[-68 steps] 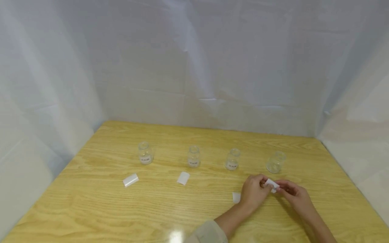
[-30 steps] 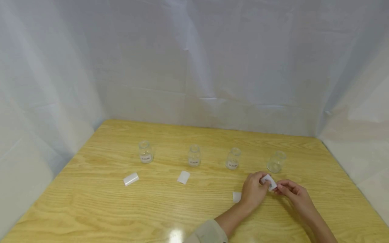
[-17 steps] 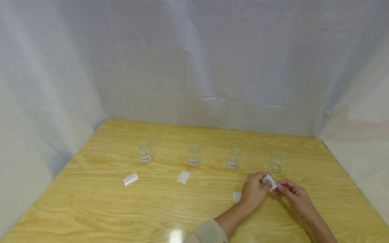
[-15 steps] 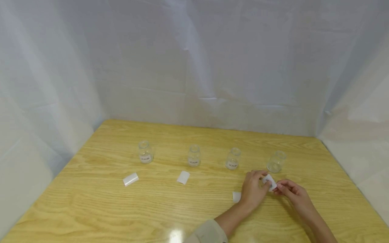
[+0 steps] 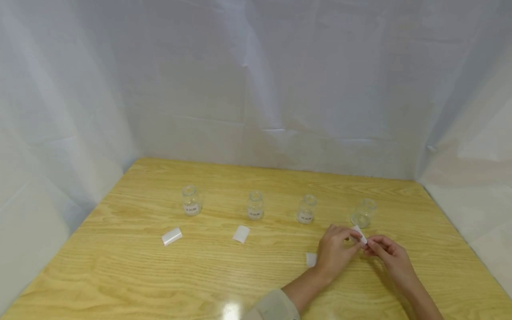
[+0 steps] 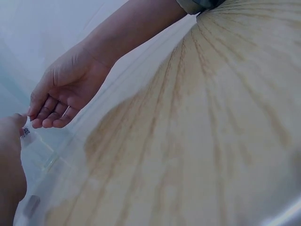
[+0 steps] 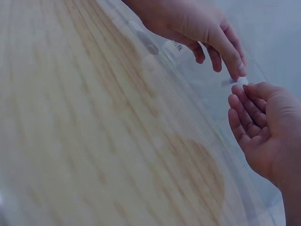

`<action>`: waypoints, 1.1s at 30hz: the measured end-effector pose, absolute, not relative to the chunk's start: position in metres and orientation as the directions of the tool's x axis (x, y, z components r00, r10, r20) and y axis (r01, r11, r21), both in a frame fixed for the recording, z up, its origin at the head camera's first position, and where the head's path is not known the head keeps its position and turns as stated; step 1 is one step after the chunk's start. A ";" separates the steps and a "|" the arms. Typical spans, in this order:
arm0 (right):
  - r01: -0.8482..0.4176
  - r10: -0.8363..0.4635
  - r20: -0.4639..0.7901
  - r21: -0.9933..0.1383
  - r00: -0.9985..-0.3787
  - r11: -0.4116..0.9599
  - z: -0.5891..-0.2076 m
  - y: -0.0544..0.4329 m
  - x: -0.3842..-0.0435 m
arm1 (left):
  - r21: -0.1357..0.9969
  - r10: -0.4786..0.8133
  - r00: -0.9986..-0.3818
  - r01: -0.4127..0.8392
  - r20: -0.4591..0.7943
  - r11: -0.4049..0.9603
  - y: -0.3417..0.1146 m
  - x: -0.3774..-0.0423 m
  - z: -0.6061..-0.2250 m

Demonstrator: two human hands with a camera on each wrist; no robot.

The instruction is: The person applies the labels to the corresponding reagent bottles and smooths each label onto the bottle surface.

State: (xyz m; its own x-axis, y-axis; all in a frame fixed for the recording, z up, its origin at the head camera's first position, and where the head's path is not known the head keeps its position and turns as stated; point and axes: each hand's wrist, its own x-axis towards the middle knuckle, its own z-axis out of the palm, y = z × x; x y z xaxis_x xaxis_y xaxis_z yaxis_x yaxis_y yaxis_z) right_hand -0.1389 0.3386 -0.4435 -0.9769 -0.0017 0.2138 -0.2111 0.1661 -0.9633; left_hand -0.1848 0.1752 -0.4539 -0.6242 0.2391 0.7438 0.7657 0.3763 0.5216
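A small white label (image 5: 359, 234) is held between my two hands, over the right part of the table. My left hand (image 5: 333, 251) pinches its near left side, and my right hand (image 5: 394, 261) pinches its right corner between thumb and forefinger. In the left wrist view, dark print shows on the label (image 6: 27, 135); in the right wrist view, fingers cover most of the label (image 7: 241, 81). Just beyond the hands stands a clear glass jar (image 5: 362, 214) with no label visible on it.
Three glass jars with printed white labels stand in a row to the left: a left jar (image 5: 191, 201), a middle jar (image 5: 255, 206) and a right jar (image 5: 306, 209). White slips lie in front: one slip (image 5: 172, 236), another slip (image 5: 242, 234), and a third slip (image 5: 310, 259) partly behind my left wrist.
The label has turned from showing its printed face to a narrower, tilted view. My left fingers have shifted along it, and my right hand has moved only slightly.
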 end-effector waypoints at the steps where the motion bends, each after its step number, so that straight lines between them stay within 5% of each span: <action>1: -0.204 0.004 0.208 -0.964 -0.978 0.173 -0.443 0.338 -0.138 | 0.524 0.254 -0.634 0.758 0.730 0.388 0.175 -0.184 -0.454; 11: -0.202 0.008 0.211 -0.946 -0.977 0.255 -0.444 0.337 -0.139 | 0.592 0.306 -0.717 0.693 0.626 0.412 0.175 -0.182 -0.454; 33: -0.266 -0.045 0.262 -0.940 -0.964 0.216 -0.447 0.338 -0.140 | 0.634 0.295 -0.752 0.657 0.589 0.408 0.177 -0.182 -0.453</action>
State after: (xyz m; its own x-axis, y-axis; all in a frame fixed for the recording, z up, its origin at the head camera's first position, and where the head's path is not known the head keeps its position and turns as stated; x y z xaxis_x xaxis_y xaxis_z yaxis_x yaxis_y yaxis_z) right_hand -0.1396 0.3378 -0.4466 -0.9640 -0.0448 0.2621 -0.2655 0.2163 -0.9395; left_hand -0.1817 0.1769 -0.4525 -0.7520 0.2950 0.5895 0.6570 0.4078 0.6341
